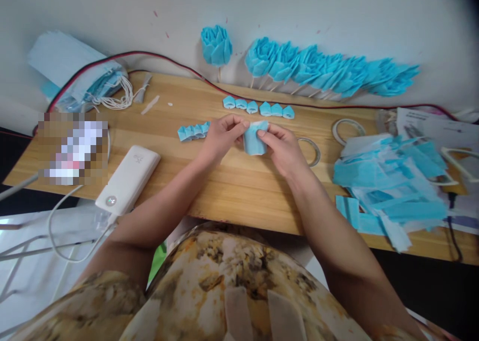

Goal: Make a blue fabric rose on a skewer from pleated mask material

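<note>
Between my two hands, over the middle of the wooden table, is a small blue fabric piece (pixel 255 142) with a pale edge. My left hand (pixel 226 135) pinches its upper left corner. On the other side my right hand (pixel 280 144) grips it, thumb on the front face and fingers behind. Several small folded blue petals (pixel 192 131) lie in a row beside my left hand, partly covered by it. Another row of folded petals (pixel 258 107) sits just beyond my hands. A tape roll (pixel 314 151) lies flat by my right hand.
Blue fabric flowers on sticks (pixel 307 67) lean along the wall. Loose blue fabric strips (pixel 389 176) are heaped at right, near a second tape roll (pixel 348 130). At left are a white power bank (pixel 129 179), a cable and a stack of masks (pixel 82 67). A red-black wire (pixel 168 59) crosses the back.
</note>
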Available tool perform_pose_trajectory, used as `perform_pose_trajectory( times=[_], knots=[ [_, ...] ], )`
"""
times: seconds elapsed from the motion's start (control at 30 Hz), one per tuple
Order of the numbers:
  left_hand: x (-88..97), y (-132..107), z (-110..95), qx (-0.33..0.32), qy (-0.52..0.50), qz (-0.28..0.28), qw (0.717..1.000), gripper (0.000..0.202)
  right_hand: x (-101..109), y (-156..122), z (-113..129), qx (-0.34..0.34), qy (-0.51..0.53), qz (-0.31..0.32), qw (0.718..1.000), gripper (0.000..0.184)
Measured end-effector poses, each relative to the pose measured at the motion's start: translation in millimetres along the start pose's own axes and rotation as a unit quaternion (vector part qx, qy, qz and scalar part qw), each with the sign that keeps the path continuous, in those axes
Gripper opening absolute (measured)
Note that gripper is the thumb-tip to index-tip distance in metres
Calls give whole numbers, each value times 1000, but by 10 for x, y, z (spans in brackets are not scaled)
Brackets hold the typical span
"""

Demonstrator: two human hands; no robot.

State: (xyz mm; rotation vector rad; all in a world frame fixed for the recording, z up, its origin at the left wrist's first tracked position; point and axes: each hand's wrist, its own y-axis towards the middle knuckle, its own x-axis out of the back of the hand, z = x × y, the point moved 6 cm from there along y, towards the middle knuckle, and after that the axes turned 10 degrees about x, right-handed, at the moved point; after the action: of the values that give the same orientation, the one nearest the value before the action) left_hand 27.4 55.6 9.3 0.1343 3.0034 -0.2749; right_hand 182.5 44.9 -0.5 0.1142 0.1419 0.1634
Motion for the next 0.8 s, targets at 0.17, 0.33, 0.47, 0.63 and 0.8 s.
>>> perform_pose_trajectory(
  times=[0.17,0.33,0.47,0.63,0.8],
  knots=[
    [54,11,-14,1,-21,-16,1000,23,-33,10,64,-15,38,28,999,26],
    [18,-5,-12,4,-9,-5,1000,24,5,12,66,-2,16,-4,1000,34],
    [-5,-33,-24,0,-5,-3,1000,25,33,-3,55,20,-38,-34,998,32],
    [47,-37,-41,-13,-12,-30,999,27,39,4,67,54,-72,-54,994,37],
    [67,-31,-48,-20,-10,-44,999,25,31,7,88,80,-89,-67,991,36]
  ],
)
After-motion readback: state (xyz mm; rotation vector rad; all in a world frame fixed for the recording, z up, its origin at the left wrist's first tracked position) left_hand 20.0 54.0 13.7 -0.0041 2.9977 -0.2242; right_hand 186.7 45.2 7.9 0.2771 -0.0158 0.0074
